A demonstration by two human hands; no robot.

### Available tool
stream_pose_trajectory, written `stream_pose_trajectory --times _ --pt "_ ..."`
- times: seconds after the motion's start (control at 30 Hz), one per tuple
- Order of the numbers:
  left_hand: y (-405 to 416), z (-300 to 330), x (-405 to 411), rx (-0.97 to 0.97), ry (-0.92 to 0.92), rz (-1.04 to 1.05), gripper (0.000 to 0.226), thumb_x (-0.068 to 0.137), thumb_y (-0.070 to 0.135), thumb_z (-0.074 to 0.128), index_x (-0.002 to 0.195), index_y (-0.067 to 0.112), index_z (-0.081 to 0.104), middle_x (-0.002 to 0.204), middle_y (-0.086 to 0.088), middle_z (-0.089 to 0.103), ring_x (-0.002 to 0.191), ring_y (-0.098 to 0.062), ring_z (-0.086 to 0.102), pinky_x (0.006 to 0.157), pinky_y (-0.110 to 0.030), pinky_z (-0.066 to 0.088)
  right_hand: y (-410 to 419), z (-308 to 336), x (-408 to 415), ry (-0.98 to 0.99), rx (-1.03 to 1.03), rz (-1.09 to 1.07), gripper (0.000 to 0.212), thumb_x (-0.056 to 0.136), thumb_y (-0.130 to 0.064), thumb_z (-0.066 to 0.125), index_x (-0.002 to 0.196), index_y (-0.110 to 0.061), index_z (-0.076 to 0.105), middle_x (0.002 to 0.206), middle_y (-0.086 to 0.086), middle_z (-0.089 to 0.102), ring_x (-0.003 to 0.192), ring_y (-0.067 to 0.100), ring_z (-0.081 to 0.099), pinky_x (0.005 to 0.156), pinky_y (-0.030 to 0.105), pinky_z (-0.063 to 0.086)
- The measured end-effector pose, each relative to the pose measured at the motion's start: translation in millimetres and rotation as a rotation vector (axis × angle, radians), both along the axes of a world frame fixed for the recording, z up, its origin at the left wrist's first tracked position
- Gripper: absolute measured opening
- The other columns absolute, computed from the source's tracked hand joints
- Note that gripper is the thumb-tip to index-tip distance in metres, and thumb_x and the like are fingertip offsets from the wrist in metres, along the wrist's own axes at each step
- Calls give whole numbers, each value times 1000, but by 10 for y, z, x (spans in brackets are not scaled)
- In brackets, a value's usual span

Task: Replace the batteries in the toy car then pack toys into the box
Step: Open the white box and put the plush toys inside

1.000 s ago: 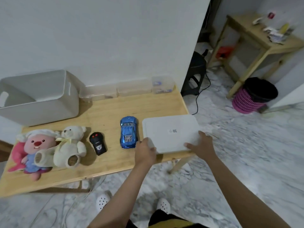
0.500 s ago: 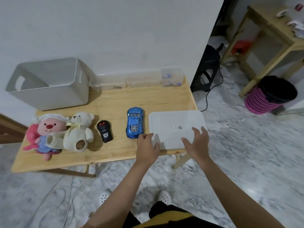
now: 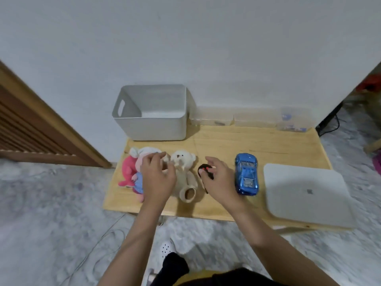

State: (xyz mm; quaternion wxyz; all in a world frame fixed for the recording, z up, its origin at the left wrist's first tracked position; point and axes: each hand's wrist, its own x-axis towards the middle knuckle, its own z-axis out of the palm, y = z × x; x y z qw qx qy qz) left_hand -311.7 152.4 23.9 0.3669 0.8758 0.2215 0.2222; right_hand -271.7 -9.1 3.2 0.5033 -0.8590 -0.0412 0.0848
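Observation:
A blue toy car (image 3: pixel 246 176) sits on the wooden table (image 3: pixel 257 141), left of a flat white lid (image 3: pixel 305 193). My right hand (image 3: pixel 219 180) hovers over a black remote control (image 3: pixel 205 169) with red buttons, fingers relaxed, covering its near end. My left hand (image 3: pixel 157 176) hovers with loosely bent fingers over a pink plush toy (image 3: pixel 128 172) and beside a cream teddy bear (image 3: pixel 184 174); neither hand grips anything. An empty grey box (image 3: pixel 152 114) stands at the back of the table against the wall.
Clear plastic containers (image 3: pixel 253 119) line the wall at the table's back right. A wooden door frame (image 3: pixel 41 129) is to the left. Marble floor (image 3: pixel 51 213) surrounds the low table, with thin cables lying on it.
Both hands have left the white lid and moved left, the left hand over the plush toys and the right over the remote. The camera has swung left.

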Motion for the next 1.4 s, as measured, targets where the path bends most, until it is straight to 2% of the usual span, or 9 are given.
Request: stream_pose_trajectory --times 0.27,0.37,0.47,0.67,0.8,0.97,1.07,1.17,1.4 --pt "1268 -322 403 34 621 -254 75 72 36 74 139 28 40 137 -5 43 122 -27 44 97 -36 43 977 -178 455 209 -256 44 76 84 -40 65 147 -25 25 145 14 34 133 29 35 97 33 40" --pt "1297 -415 509 287 704 -423 69 79 38 66 140 32 35 138 -9 38 116 -31 50 83 -32 42 1089 -317 605 245 -360 75 79 84 -41 66 148 -19 25 144 11 41 136 31 28 104 38 35" --pt "1309 -435 576 359 739 -460 74 82 30 64 145 36 25 141 -12 30 106 -29 55 68 -27 38 1122 -402 658 256 -363 58 75 79 -38 72 141 -13 38 134 12 53 127 31 44 102 38 41" --pt "1302 -458 645 358 693 -491 61 74 31 68 129 33 41 128 -10 32 82 -26 52 74 -28 41 1101 -352 697 225 -368 54 64 68 -39 76 123 -15 54 122 7 58 112 28 54 98 41 43" --pt "1324 -440 624 234 616 -488 61 66 35 74 121 31 47 118 -6 35 80 -23 45 69 -26 37 977 -156 641 230 -248 -46 68 45 -51 76 108 -37 55 116 7 54 95 20 59 80 35 54" --pt "1409 -18 630 -94 375 -499 68 58 23 84 118 31 53 109 0 35 85 -8 52 74 -19 44 825 506 716 76 -141 -86 60 55 -34 87 108 -33 59 117 5 51 99 17 54 67 18 43" --pt "1544 428 719 -168 248 -505 68 58 18 87 115 36 53 108 1 35 85 9 45 71 -11 41 807 954 817 0 -6 -81 56 56 -26 89 105 -28 63 109 0 58 93 10 58 66 15 50" --pt "1702 913 945 -162 165 -480 68 58 18 89 111 40 52 109 0 35 83 0 51 61 -10 45 864 1373 1048 -55 91 -54 54 56 -23 90 103 -28 63 97 -10 61 87 9 63 70 22 55" --pt "1988 1299 1997 -10 191 -415 72 57 28 90 117 36 51 112 -3 36 90 -18 53 79 -28 45 1246 1642 2028 -229 69 -42 58 52 -34 89 102 -26 60 106 -6 61 96 9 59 74 22 48"
